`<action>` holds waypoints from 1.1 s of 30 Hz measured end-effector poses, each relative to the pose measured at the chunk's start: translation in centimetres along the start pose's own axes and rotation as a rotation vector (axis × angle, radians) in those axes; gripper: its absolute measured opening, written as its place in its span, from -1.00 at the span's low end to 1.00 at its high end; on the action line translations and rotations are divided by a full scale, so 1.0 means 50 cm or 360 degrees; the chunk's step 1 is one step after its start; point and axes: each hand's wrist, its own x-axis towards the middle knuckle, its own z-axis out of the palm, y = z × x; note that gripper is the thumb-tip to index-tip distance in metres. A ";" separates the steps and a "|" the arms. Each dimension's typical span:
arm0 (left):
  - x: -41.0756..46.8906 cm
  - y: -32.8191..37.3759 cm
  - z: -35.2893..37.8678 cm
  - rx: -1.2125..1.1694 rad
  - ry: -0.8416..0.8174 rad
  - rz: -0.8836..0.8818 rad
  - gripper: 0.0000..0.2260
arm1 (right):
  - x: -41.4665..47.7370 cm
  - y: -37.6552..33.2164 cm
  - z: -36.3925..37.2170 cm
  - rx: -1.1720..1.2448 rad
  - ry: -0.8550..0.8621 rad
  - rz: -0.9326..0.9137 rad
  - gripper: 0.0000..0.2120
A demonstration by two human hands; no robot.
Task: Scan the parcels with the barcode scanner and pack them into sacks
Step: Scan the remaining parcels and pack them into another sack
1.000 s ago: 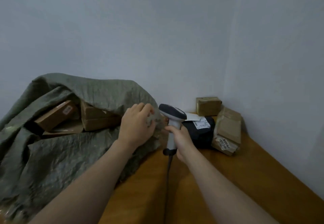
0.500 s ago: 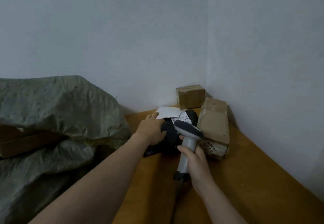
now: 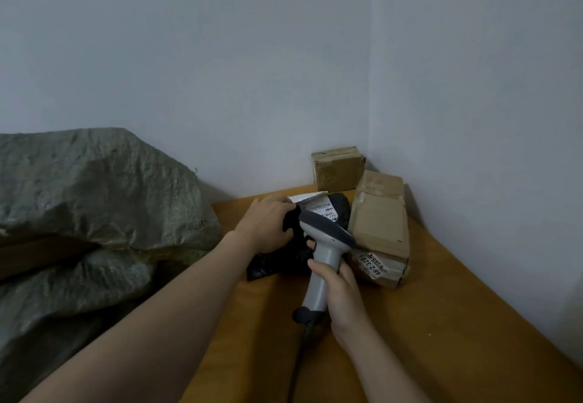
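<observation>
A black plastic parcel (image 3: 277, 264) with a white label lies on the wooden table (image 3: 441, 323) near the corner. My left hand (image 3: 268, 226) grips its upper left edge, fingers curled over the black wrap. My right hand (image 3: 337, 292) holds the grey barcode scanner (image 3: 325, 245) by its handle, head pointing at the parcel's label. A green-grey woven sack (image 3: 94, 197) bulges at the left, its mouth partly showing brown cardboard inside.
Two taped brown boxes (image 3: 378, 216) are stacked right of the black parcel, the lower one bearing a printed label. A small brown box (image 3: 337, 167) stands in the wall corner behind them. The scanner's cable runs down toward me.
My left hand left the sack and took hold of the black parcel. My right hand brought the scanner over to the parcel. The view turned right.
</observation>
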 end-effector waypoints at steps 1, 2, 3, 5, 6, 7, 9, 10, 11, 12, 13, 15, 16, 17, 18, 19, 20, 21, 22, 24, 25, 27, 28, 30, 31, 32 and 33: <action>-0.013 0.004 -0.015 -0.0044 0.0149 0.0023 -0.66 | -0.004 -0.004 0.002 0.0005 -0.0003 -0.0013 -0.68; -0.028 0.009 -0.031 -0.0092 0.0343 0.0009 -0.71 | -0.011 -0.008 0.004 0.0009 -0.0004 -0.0028 -0.68; -0.046 0.015 -0.049 -0.0155 0.0562 -0.0046 -0.77 | -0.020 -0.013 0.007 0.0018 0.0000 -0.0043 -0.67; -0.088 0.030 -0.090 -0.0309 0.0910 -0.0197 -0.87 | -0.049 -0.025 0.018 0.0032 -0.0004 -0.0074 -0.59; -0.110 0.038 -0.108 -0.0390 0.0976 -0.0263 -0.89 | -0.064 -0.030 0.024 0.0043 0.0000 -0.0093 -0.56; -0.131 0.047 -0.126 -0.0467 0.0991 -0.0320 -0.91 | -0.079 -0.033 0.030 0.0062 0.0012 -0.0110 -0.55; -0.173 0.061 -0.156 -0.0653 0.0998 -0.0447 -0.92 | -0.108 -0.035 0.041 0.0099 0.0041 -0.0138 -0.60; -0.195 0.064 -0.170 -0.0765 0.1021 -0.0502 -0.90 | -0.123 -0.037 0.048 0.0106 0.0048 -0.0156 -0.64; -0.219 0.066 -0.181 -0.0872 0.1039 -0.0544 -0.88 | -0.139 -0.036 0.054 0.0104 0.0046 -0.0175 -0.66; -0.244 0.070 -0.191 -0.0967 0.1035 -0.0581 -0.85 | -0.154 -0.034 0.057 0.0107 0.0046 -0.0179 -0.68; -0.272 0.074 -0.199 -0.1054 0.1005 -0.0617 -0.79 | -0.169 -0.031 0.060 0.0132 0.0048 -0.0152 -0.67; -0.331 0.083 -0.207 -0.1217 0.0942 -0.0662 -0.71 | -0.206 -0.032 0.066 0.0182 -0.0013 -0.0078 -0.62; -0.361 0.085 -0.205 -0.1284 0.0933 -0.0662 -0.70 | -0.226 -0.037 0.071 0.0178 -0.0083 -0.0093 -0.63; -0.390 0.088 -0.201 -0.1343 0.0933 -0.0658 -0.70 | -0.245 -0.043 0.077 0.0158 -0.0153 -0.0123 -0.66; -0.421 0.091 -0.196 -0.1404 0.0941 -0.0664 -0.71 | -0.266 -0.050 0.084 0.0134 -0.0207 -0.0140 -0.69; -0.449 0.093 -0.190 -0.1471 0.0957 -0.0686 -0.71 | -0.284 -0.056 0.091 0.0110 -0.0240 -0.0140 -0.70; -0.475 0.094 -0.184 -0.1524 0.0973 -0.0719 -0.71 | -0.300 -0.061 0.098 0.0084 -0.0260 -0.0130 -0.72; -0.497 0.093 -0.178 -0.1560 0.0983 -0.0748 -0.71 | -0.315 -0.064 0.106 0.0060 -0.0273 -0.0110 -0.73; -0.518 0.093 -0.173 -0.1589 0.0985 -0.0777 -0.70 | -0.328 -0.066 0.113 0.0046 -0.0284 -0.0080 -0.73; -0.553 0.095 -0.165 -0.1665 0.0975 -0.0834 -0.70 | -0.348 -0.068 0.123 0.0017 -0.0290 -0.0001 -0.73; -0.568 0.094 -0.161 -0.1696 0.0964 -0.0853 -0.69 | -0.354 -0.068 0.126 -0.0007 -0.0279 0.0044 -0.73; -0.592 0.090 -0.152 -0.1704 0.0930 -0.0877 -0.67 | -0.365 -0.072 0.131 -0.0080 -0.0248 0.0132 -0.69; -0.603 0.087 -0.145 -0.1664 0.0896 -0.0889 -0.65 | -0.369 -0.074 0.134 -0.0122 -0.0235 0.0170 -0.68; -0.625 0.078 -0.130 -0.1510 0.0788 -0.0905 -0.56 | -0.378 -0.077 0.137 -0.0218 -0.0221 0.0229 -0.71; -0.634 0.075 -0.123 -0.1441 0.0737 -0.0898 -0.50 | -0.383 -0.077 0.139 -0.0276 -0.0216 0.0256 -0.74; -0.643 0.072 -0.117 -0.1399 0.0704 -0.0895 -0.45 | -0.387 -0.078 0.141 -0.0338 -0.0211 0.0279 -0.77; -0.651 0.072 -0.113 -0.1384 0.0693 -0.0910 -0.42 | -0.393 -0.079 0.142 -0.0400 -0.0207 0.0296 -0.80</action>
